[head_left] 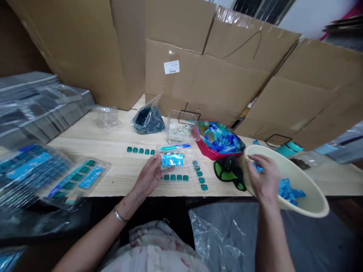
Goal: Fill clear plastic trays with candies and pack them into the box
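Observation:
My left hand (pixel 151 172) pinches a small, flat, light-blue patterned rectangle (pixel 172 160) above clear plastic trays. Below it, a row of dark teal squares (pixel 179 177) lies in one tray; another tray with teal squares (pixel 200 173) stands to the right. A blue and turquoise pen (pixel 175 147) rests just behind. My right hand (pixel 265 177) reaches over the near-left part of a cream basin (pixel 312 212), its fingers curled. Blue shows between those fingers, but I cannot tell whether it is held or lies behind them. More blue patterned pieces (pixel 290 192) are inside the basin.
A red tray (pixel 208 152) of blue pens stands behind, beside a clear box (pixel 181 128) and a bag of teal pieces (pixel 149 120). Filled clear packs (pixel 31 173) are stacked left. A black-green object (pixel 229 172) sits by the basin. Cardboard (pixel 181 83) walls the back.

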Demonstrator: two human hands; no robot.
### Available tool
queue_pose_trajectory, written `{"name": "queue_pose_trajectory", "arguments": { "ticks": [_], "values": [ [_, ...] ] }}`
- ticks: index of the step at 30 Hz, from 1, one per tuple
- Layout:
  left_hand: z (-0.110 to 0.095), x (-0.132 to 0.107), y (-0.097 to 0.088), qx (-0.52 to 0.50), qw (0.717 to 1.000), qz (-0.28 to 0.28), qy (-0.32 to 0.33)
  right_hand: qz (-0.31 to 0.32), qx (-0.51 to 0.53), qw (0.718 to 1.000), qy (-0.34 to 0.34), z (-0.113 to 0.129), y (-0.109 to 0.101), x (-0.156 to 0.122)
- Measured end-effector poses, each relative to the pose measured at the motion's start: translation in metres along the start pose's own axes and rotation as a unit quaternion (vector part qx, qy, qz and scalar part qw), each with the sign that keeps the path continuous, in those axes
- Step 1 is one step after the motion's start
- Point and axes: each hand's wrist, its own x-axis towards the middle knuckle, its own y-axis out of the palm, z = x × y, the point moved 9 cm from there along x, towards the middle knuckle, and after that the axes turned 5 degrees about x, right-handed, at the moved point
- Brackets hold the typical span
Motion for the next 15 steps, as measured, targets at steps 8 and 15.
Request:
{"name": "queue_pose_trajectory", "arguments": {
  "ticks": [8, 15],
  "values": [
    [-0.003, -0.007, -0.001, 0.048, 0.999, -0.001, -0.015, 0.297, 0.098, 0.894, -0.322, 0.177, 0.173, -0.055],
    [-0.028, -0.014, -0.032, 0.05, 0.998, -0.03, -0.011, 0.289, 0.051, 0.894, -0.338, 0.165, 0.174, -0.054]
  ]
}}
